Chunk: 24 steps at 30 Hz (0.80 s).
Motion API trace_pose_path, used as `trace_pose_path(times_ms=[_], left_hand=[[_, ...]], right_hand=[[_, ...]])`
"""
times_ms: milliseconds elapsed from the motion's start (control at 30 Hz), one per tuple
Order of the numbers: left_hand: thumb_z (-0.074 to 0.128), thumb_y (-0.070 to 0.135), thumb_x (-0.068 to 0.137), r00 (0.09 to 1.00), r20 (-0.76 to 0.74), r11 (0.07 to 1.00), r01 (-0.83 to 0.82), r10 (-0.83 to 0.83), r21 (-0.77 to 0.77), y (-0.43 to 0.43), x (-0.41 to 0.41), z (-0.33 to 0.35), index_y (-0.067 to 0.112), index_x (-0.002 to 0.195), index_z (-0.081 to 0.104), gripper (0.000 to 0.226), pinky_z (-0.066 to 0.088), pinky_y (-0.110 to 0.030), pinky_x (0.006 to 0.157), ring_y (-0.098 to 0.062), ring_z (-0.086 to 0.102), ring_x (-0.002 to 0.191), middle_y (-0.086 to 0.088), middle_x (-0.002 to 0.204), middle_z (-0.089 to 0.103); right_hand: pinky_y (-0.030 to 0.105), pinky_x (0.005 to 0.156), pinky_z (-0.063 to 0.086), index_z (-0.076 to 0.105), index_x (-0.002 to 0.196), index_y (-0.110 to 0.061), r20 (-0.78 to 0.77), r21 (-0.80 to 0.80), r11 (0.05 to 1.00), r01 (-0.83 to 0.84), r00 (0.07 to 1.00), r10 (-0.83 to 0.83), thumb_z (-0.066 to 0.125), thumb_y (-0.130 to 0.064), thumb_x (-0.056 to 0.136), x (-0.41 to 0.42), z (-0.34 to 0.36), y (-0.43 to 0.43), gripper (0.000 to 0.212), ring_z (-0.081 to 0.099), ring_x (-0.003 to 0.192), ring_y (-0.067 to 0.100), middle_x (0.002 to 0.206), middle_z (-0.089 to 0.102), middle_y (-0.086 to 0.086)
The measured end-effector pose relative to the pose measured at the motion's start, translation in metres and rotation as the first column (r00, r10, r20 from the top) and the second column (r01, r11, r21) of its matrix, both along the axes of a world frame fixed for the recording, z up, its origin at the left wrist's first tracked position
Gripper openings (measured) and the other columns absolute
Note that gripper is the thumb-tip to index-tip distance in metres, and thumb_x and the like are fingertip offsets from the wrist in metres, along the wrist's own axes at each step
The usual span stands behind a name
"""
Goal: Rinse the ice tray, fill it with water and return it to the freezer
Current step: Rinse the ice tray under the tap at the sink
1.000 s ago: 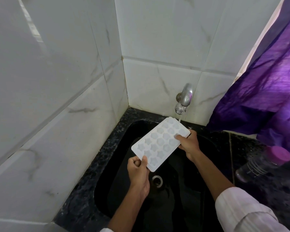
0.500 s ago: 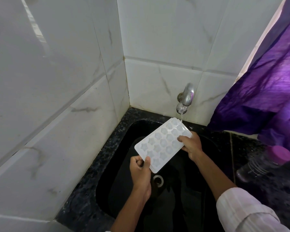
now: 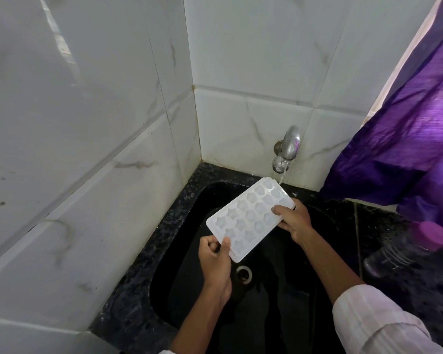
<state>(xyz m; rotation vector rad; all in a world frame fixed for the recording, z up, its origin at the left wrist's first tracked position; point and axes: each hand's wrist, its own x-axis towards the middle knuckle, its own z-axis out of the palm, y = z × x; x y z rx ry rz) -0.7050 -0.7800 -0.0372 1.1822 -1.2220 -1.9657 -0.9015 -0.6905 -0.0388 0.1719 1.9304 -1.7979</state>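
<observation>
Walls (image 3: 74,149): white marble-look tile, meeting at the desk's far left corner. Purple curtain (image 3: 407,123) hangs over the desk's far right edge. Desk (image 3: 143,290) is black speckled stone. Black sink (image 3: 189,272) is set into it, tight against that far left corner.

White ice tray (image 3: 248,218) is held in the air above the sink, not touching it. Its star-shaped cavities face up, its long axis runs from near-left to far-right, and its far end is higher. Can't tell whether the cavities hold water.

Right sleeve (image 3: 376,325) is white and rolled up.

Clear bottle (image 3: 404,249) with a pink cap lies tilted on the desk near its right edge, well apart from the tray.

Left hand (image 3: 215,259) pinches the tray's near end, thumb on top, fingers curled underneath. Right hand (image 3: 294,221) grips the tray's right long edge toward the far end, fingers over the top face.

Chrome tap (image 3: 288,146) sits on the back wall, just above the tray's far corner. Drain (image 3: 244,274) is in the sink floor, below the tray's near end. Thin water stream (image 3: 281,178) from the tap lands at the tray's far corner.
</observation>
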Motion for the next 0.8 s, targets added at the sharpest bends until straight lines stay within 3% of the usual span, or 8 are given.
trace_pose_path(times_ms=[133,267,333,500,633,733,800], left_hand=[[0.061,0.007,0.097,1.000,-0.009,1.000,-0.011,0.011,0.003,-0.001,0.000,0.002,0.006,0.101,0.051,0.011,0.059,-0.035,0.080,-0.026,0.072,0.097,-0.017,0.106,0.070],[0.061,0.006,0.097,1.000,-0.005,0.999,-0.025,0.025,-0.028,-0.004,0.001,0.005,0.009,0.098,0.051,0.010,0.057,-0.026,0.070,-0.020,0.072,0.091,-0.015,0.103,0.070],[0.061,0.006,0.097,1.000,-0.003,0.999,-0.021,0.021,-0.029,-0.004,0.003,0.006,0.009,0.097,0.051,0.010,0.056,-0.023,0.066,-0.018,0.072,0.088,-0.014,0.102,0.070],[0.064,0.007,0.095,1.000,0.021,0.999,0.021,-0.020,-0.024,0.002,0.007,-0.002,0.006,0.096,0.050,0.014,0.059,-0.041,0.083,-0.033,0.070,0.099,-0.024,0.107,0.067],[0.064,0.008,0.095,1.000,0.001,0.999,0.008,-0.008,-0.040,0.004,0.010,0.000,0.007,0.097,0.051,0.013,0.059,-0.035,0.080,-0.027,0.071,0.098,-0.018,0.104,0.069],[0.065,0.010,0.095,0.999,0.036,0.979,0.017,-0.010,-0.203,-0.001,0.015,0.008,0.014,0.095,0.053,0.012,0.058,-0.029,0.074,-0.022,0.071,0.095,-0.009,0.102,0.070],[0.065,0.009,0.095,0.996,0.071,0.881,0.081,-0.054,-0.466,-0.006,0.018,0.015,0.017,0.092,0.053,0.014,0.057,-0.022,0.072,-0.016,0.070,0.096,-0.001,0.104,0.070]], right_hand=[[0.031,0.067,0.058,0.059,0.123,-0.018,-0.013,-0.014,1.000,0.001,1.000,-0.001,0.076,-0.005,0.081,0.004,0.000,0.001,0.046,0.068,0.098,0.018,0.112,0.066,0.000],[0.040,0.083,0.058,0.060,0.114,-0.015,0.034,-0.064,0.996,-0.058,0.998,0.060,0.074,-0.001,0.085,0.003,0.001,0.003,0.035,0.068,0.099,0.021,0.110,0.068,0.003],[0.040,0.083,0.058,0.062,0.110,-0.013,0.048,-0.052,0.993,-0.108,0.993,0.111,0.070,0.003,0.086,0.000,0.001,0.004,0.030,0.068,0.097,0.021,0.108,0.069,0.005],[0.039,0.079,0.061,0.061,0.122,-0.009,0.010,0.046,0.994,-0.096,0.995,0.096,0.070,0.001,0.078,-0.005,-0.004,0.005,0.045,0.069,0.101,0.025,0.116,0.069,0.009],[0.038,0.082,0.059,0.062,0.113,-0.016,-0.003,0.021,0.994,-0.111,0.994,0.111,0.071,-0.004,0.084,0.002,-0.002,0.005,0.033,0.069,0.100,0.021,0.113,0.069,0.005],[0.035,0.080,0.058,0.057,0.124,-0.014,0.079,0.033,0.985,-0.168,0.983,0.164,0.075,-0.015,0.086,0.005,-0.007,0.006,0.042,0.069,0.095,0.020,0.113,0.068,0.005],[0.034,0.083,0.058,0.049,0.137,-0.014,0.142,0.076,0.978,-0.194,0.973,0.182,0.078,-0.031,0.086,0.008,-0.016,0.005,0.062,0.069,0.097,0.020,0.116,0.068,0.005]])
